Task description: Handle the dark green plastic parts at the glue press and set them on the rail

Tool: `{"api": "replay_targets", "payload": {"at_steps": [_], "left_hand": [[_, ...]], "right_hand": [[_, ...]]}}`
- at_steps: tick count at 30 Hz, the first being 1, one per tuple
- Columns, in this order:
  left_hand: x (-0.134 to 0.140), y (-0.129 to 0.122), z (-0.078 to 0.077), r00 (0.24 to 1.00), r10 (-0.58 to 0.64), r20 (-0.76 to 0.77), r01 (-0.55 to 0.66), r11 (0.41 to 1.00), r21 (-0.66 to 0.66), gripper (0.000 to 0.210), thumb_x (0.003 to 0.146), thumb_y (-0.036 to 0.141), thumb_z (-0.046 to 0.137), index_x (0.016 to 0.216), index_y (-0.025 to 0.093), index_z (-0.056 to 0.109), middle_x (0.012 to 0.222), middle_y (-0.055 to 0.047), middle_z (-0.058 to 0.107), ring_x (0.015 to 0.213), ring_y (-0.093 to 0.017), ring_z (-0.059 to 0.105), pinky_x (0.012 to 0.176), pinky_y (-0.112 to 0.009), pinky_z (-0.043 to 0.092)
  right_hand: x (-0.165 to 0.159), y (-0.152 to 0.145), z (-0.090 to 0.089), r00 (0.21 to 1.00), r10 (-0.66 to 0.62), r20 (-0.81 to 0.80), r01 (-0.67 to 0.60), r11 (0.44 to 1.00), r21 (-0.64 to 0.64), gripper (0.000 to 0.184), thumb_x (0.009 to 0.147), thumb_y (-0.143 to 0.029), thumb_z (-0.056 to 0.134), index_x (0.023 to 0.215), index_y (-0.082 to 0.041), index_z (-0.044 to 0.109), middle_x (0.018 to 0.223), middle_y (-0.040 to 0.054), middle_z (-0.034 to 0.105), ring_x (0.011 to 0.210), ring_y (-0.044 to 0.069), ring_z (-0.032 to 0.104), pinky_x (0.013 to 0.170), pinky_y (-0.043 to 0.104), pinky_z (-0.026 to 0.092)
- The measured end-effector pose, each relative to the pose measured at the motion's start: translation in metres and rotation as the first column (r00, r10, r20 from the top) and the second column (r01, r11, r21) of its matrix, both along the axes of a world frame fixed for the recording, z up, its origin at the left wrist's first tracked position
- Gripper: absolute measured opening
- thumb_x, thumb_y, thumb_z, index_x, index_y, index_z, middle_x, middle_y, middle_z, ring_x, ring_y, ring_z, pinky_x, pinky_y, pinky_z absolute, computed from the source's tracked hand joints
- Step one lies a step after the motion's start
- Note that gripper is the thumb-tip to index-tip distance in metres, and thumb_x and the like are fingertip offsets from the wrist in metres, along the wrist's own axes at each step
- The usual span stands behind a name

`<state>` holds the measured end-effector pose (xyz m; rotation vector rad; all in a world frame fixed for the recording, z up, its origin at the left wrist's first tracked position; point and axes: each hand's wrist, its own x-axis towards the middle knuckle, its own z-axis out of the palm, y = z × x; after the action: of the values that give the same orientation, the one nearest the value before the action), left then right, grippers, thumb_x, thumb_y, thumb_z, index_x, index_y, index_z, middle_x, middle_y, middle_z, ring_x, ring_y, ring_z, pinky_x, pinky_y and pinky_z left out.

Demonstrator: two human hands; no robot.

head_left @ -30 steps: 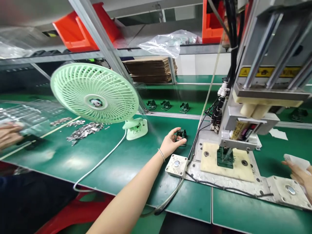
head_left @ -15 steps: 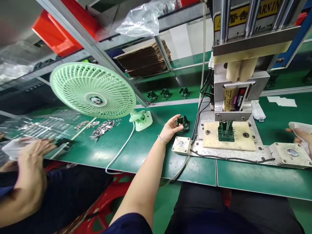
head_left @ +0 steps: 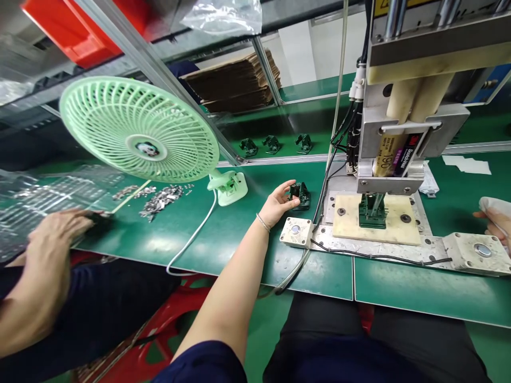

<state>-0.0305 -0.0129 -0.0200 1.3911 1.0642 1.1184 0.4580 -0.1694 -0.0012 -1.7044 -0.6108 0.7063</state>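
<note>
Nearest, our lap: we sit at the green worktop (head_left: 239, 250), dark trousers and a navy sleeve at the bottom of the view.
Left hand (head_left: 279, 202): our arm reaches forward, a thin bracelet at the wrist; thumb and fingers are curled about a small dark green part (head_left: 300, 194) that sits on the worktop, the grip closed lightly on its near side. It looks like a pinch, though the far fingers are hidden.
Change: over the last second the hand has stayed on this part at almost the same spot, just left of the press; only our head has moved, so the view now looks lower. We judge the part is held but not yet lifted.
Right hand (head_left: 493, 221): at the right edge, mostly cut off, fingers closed on a white cloth (head_left: 495, 205).
Buttons: a pale button box (head_left: 296, 232) lies just near of the left hand; a second one (head_left: 477, 251) lies beside the right hand.
Press: the fixture plate (head_left: 375, 219) carries a green part in its nest (head_left: 373, 210) under the press head (head_left: 399, 154).
Neighbour: to the left another person's hand (head_left: 59, 226) rests by clear plastic trays (head_left: 48, 197); loose metal pieces (head_left: 162, 197) lie beyond.
Further: a mint green fan (head_left: 139, 130) clipped to the worktop.
Far: three more dark green parts (head_left: 273, 143) on the back ledge, flat cardboard (head_left: 235, 85) behind them, a red bin (head_left: 80, 26) overhead.
</note>
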Motion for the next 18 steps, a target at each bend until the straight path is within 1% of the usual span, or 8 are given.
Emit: {"api": "replay_targets", "payload": {"at_steps": [3,8,13,15,18], "left_hand": [[-0.001,0.001,-0.001,1.0,-0.006,-0.002,0.006,1.0,-0.002,0.078,0.058,0.03,0.091,0.129,0.023,0.06,0.118,-0.008,0.064,0.096,-0.017,0.064,0.097,-0.033,0.047],[0.0,0.0,0.0,1.0,-0.024,0.0,0.024,1.0,0.005,0.077,0.06,0.029,0.09,0.13,0.024,0.059,0.113,-0.006,0.063,0.086,-0.012,0.063,0.098,-0.033,0.047],[0.0,0.0,0.0,1.0,-0.005,-0.01,0.005,1.0,-0.012,0.087,0.059,0.03,0.09,0.137,0.026,0.052,0.124,-0.008,0.056,0.08,-0.009,0.061,0.093,-0.034,0.051],[0.001,0.0,0.0,1.0,0.005,-0.015,-0.005,1.0,-0.014,0.088,0.059,0.031,0.09,0.137,0.025,0.052,0.128,-0.01,0.054,0.081,-0.01,0.061,0.091,-0.034,0.052],[0.002,0.001,0.0,1.0,0.005,-0.006,-0.005,1.0,-0.008,0.08,0.059,0.031,0.09,0.131,0.024,0.056,0.129,-0.01,0.055,0.087,-0.013,0.062,0.088,-0.033,0.053]], "right_hand": [[0.002,-0.001,0.001,1.0,0.012,-0.025,-0.012,1.0,-0.006,0.057,0.051,-0.058,0.09,0.09,-0.019,0.075,0.054,-0.0035,0.038,0.041,0.007,0.031,0.03,0.021,0.021],[0.007,-0.001,-0.003,1.0,-0.021,0.02,0.022,0.999,-0.038,0.054,0.051,-0.055,0.091,0.087,-0.019,0.075,0.057,-0.0019,0.045,0.041,0.009,0.037,0.029,0.021,0.026],[0.013,-0.001,-0.009,0.999,-0.022,0.023,0.022,0.999,-0.037,0.052,0.052,-0.053,0.091,0.088,-0.02,0.075,0.058,-0.0008,0.05,0.041,0.009,0.038,0.029,0.021,0.026],[0.013,-0.001,-0.01,0.999,-0.024,0.027,0.025,0.999,-0.046,0.053,0.052,-0.053,0.091,0.09,-0.02,0.075,0.062,0.0007,0.055,0.041,0.009,0.039,0.029,0.021,0.026],[0.01,0.0,-0.007,0.998,-0.043,0.04,0.046,0.996,-0.08,0.055,0.049,-0.054,0.091,0.09,-0.021,0.076,0.068,0.0025,0.06,0.043,0.01,0.043,0.029,0.02,0.029]]}}
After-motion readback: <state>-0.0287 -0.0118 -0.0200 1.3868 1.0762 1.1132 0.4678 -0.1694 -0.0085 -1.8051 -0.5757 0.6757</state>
